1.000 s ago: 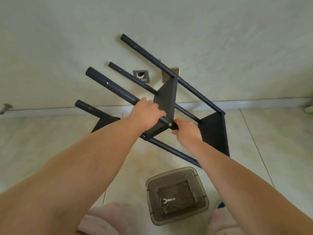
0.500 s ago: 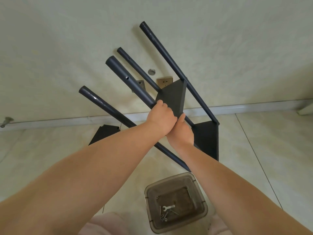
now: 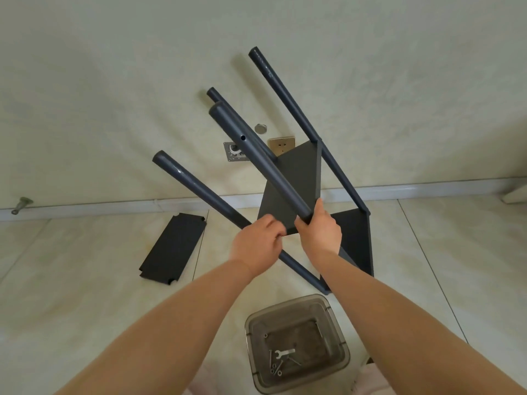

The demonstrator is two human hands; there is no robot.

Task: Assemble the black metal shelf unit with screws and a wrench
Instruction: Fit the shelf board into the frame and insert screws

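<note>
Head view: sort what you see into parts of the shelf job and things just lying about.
Part of the job:
shelf frame, held by left hand and right hand
loose shelf panel on the floor
wrench and screws in the plastic bin

Just there:
wall socket
door stopper

Just 1 cam, worn on the head. It looks fwd and down, very close over both arms, at the floor (image 3: pixel 85 309) and the wall (image 3: pixel 114 81) past it. Wide lens, so edges bend.
</note>
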